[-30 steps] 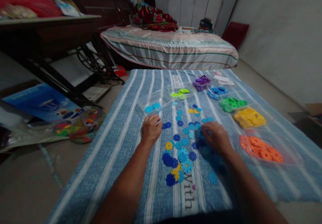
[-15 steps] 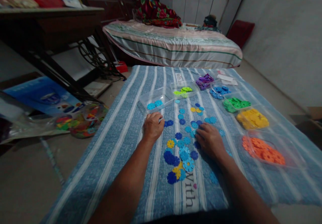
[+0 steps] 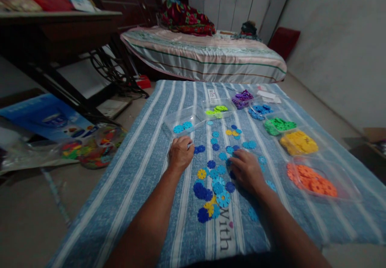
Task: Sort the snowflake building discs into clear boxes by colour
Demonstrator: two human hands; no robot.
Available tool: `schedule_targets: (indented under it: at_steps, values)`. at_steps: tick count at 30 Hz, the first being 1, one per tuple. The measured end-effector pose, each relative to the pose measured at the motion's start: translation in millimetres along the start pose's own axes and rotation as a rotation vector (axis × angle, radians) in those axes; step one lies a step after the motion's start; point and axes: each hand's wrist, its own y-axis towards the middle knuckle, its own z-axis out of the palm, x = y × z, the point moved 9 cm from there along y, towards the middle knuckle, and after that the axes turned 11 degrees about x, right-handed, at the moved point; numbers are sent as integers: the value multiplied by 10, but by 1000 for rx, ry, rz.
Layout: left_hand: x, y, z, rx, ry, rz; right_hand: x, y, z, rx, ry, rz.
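While palm-down, right hand on discs.

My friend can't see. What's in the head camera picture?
A left hand and right hand rest on a blue striped cloth among blue and yellow discs. The left is curled beside a clear tray of light blue discs; the right lies palm-down.

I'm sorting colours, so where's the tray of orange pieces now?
In the head view, the orange tray sits on the striped blanket, right of the right hand and just nearer than the yellow pieces.
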Motion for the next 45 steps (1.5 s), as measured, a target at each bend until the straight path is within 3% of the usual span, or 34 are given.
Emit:
schedule_targets:
  at_steps: [5, 10, 15, 19, 23, 27, 45]
  values:
    - [22, 4, 2, -6, 7, 4, 18, 53, 67, 83, -35, 23]
    - [28, 7, 2, -14, 21, 18, -5, 87, 95, 54, 21, 53]
    - [25, 11, -13, -20, 26, 13, -101, 75, -55, -96, 393, 137]
    - [15, 22, -26, -20, 47, 28, -324, 22, -109, -189, 782, 348]
    - [16, 39, -35, -10, 63, 33, -540, -85, -43, -283, 1057, 569]
    - [30, 53, -43, -11, 63, 37, -597, -111, 100, -286, 1324, 665]
    - [88, 74, -74, -47, 68, 93, -688, 24, 180, -303, 1644, 789]
